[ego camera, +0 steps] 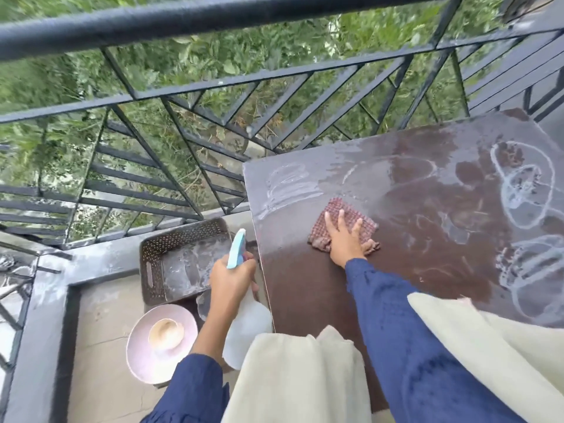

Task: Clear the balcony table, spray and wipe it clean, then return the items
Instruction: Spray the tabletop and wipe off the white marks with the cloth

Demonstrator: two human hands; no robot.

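Two hands are working at once. The right hand (345, 239) is pressing flat, fingers spread, on the checked cloth (368, 226) toward the left of the wet table (427, 215), while the left hand (232, 279) is gripping the spray bottle (237, 248) by its neck just off the table's left edge. Foam rings (525, 184) are sitting unwiped on the right side, so I'd say the wiping is only partly done. Below the bottle, the basket (171, 254) and the pink plate (140, 358) with its bowl (166, 331) are sitting on the floor. Dirty water pushed over that edge, or a drip from the nozzle, could be landing on them. The pale scarf (488, 346) is hanging over the near edge and may be dragging through the wet.
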